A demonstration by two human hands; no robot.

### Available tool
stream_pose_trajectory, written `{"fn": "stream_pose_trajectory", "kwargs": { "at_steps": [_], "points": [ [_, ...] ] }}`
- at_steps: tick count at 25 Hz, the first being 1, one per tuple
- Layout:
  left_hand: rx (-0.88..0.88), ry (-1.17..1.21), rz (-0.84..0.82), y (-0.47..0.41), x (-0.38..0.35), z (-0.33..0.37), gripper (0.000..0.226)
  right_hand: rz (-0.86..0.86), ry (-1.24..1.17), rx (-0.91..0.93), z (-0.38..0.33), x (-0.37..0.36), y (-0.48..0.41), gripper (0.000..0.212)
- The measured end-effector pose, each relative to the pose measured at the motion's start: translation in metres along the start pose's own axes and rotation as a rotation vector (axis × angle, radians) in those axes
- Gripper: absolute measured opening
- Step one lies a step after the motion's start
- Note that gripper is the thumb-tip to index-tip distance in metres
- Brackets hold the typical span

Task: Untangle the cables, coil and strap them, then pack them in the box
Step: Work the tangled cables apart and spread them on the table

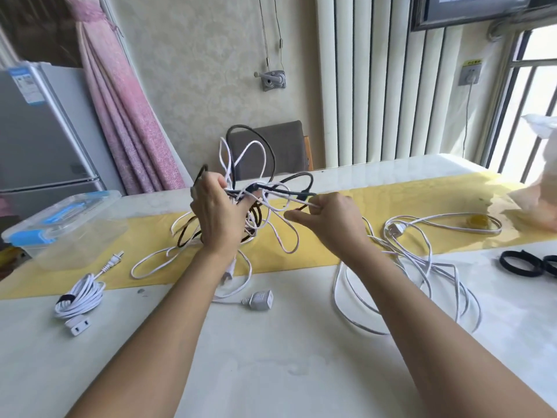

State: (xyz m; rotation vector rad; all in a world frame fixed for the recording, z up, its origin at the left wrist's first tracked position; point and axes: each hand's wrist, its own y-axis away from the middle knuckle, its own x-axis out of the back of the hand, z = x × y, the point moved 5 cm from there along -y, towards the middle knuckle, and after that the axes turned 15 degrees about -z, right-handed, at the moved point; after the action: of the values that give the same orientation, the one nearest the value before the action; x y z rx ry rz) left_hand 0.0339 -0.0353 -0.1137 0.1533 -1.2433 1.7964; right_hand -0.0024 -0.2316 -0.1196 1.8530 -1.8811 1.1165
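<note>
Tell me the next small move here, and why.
Probably pull the white strand pinched in the right hand out rightward while the left hand grips the black-and-white tangle: its loops interlock, and this strand already leads free of the clump.

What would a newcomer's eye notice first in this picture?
Most likely the knot of black and white cables, held above the table centre by the left hand and the right hand. Then the strapped white coil at near left, in front of the lidded box.

White and black cables (256, 188) (yellow runner (331, 245) beneath).
</note>
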Motion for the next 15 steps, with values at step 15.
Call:
{"fn": "stream_pose_trajectory", "kwargs": {
  "at_steps": [15],
  "points": [
    [0.038, -0.606, -0.783, 0.059, 0.063, 0.051, 0.024, -0.585, 0.072, -0.068, 0.007, -0.014, 0.011, 0.022]
  ]
}}
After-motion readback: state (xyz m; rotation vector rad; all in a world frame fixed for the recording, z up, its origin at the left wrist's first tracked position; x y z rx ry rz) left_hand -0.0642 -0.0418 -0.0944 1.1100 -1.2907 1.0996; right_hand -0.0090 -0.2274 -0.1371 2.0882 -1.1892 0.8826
